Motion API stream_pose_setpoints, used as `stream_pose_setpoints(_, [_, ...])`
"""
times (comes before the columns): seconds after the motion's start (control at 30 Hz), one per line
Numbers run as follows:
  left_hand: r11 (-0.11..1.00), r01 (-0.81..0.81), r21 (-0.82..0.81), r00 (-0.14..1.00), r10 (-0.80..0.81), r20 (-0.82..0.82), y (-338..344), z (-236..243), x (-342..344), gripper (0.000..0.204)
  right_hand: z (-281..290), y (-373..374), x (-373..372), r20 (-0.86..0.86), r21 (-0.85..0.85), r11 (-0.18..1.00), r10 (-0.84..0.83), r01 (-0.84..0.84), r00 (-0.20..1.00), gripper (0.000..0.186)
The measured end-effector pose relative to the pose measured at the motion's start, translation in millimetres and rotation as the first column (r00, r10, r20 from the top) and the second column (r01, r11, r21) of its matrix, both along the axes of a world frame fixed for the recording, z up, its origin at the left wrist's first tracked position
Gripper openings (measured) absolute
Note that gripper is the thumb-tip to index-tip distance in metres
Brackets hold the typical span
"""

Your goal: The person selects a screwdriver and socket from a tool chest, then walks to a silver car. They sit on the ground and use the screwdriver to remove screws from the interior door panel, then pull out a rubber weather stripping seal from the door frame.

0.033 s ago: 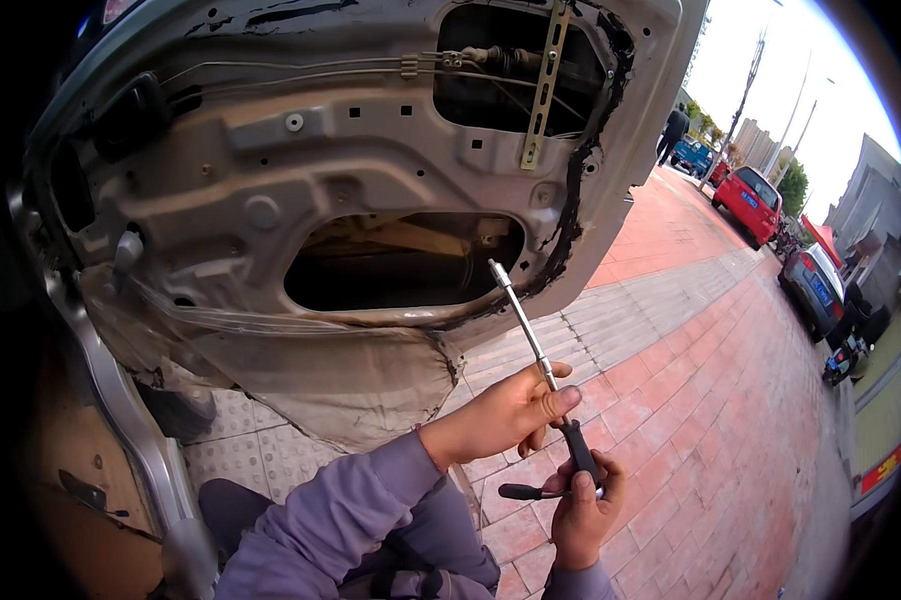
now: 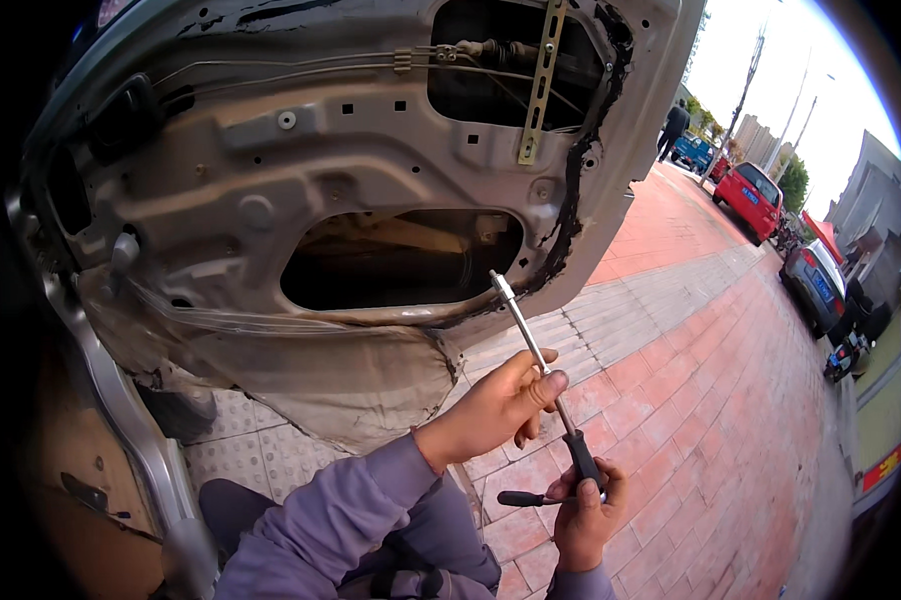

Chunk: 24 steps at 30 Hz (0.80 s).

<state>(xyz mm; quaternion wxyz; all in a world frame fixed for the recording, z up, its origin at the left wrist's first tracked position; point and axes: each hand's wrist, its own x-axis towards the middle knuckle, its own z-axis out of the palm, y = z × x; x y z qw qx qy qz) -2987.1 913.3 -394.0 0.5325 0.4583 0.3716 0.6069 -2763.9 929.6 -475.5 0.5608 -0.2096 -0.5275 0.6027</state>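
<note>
A long socket driver point(image 2: 520, 322) slants in front of the stripped car door point(image 2: 206, 200). Its silver socket end points up toward the lower oval opening, apart from the metal in the picture. My left hand point(image 2: 489, 412) is closed round the silver shaft, thumb along it. Lower down, my right hand point(image 2: 584, 528) grips the end of the driver's black handle. A second black handle point(image 2: 521, 498) sticks out crosswise to the left from that hand; how it joins the driver is hidden by the fingers.
A loose, dirty plastic sheet point(image 2: 341, 375) hangs from the door's bottom. A slotted metal strip point(image 2: 542, 90) crosses the upper opening. The door sill point(image 2: 136, 400) curves up on the left. Red paving point(image 2: 671, 400) stretches right, toward parked cars point(image 2: 749, 198) and a distant person point(image 2: 675, 130).
My left hand has shifted slightly up the shaft, showing more bare metal above the black handle. My right hand has stayed nearly in place, still holding the handle end.
</note>
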Motion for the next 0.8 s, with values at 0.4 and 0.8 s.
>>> stream_pose_setpoints(0.4, [0.865, -0.49, -0.108, 0.844, 0.502, 0.189, 6, -114, -16, 0.039, -147, 12, 131, -0.122, -0.496, 0.834, 0.21, -0.243, 0.97, 0.035])
stream_pose_setpoints(0.8, [0.336, -0.742, -0.58, 0.584, 0.748, -0.315, -243, -161, -29, 0.023, -461, -7, 242, 0.086, -0.98, 0.189, 0.112, 0.064, 0.99, 0.027])
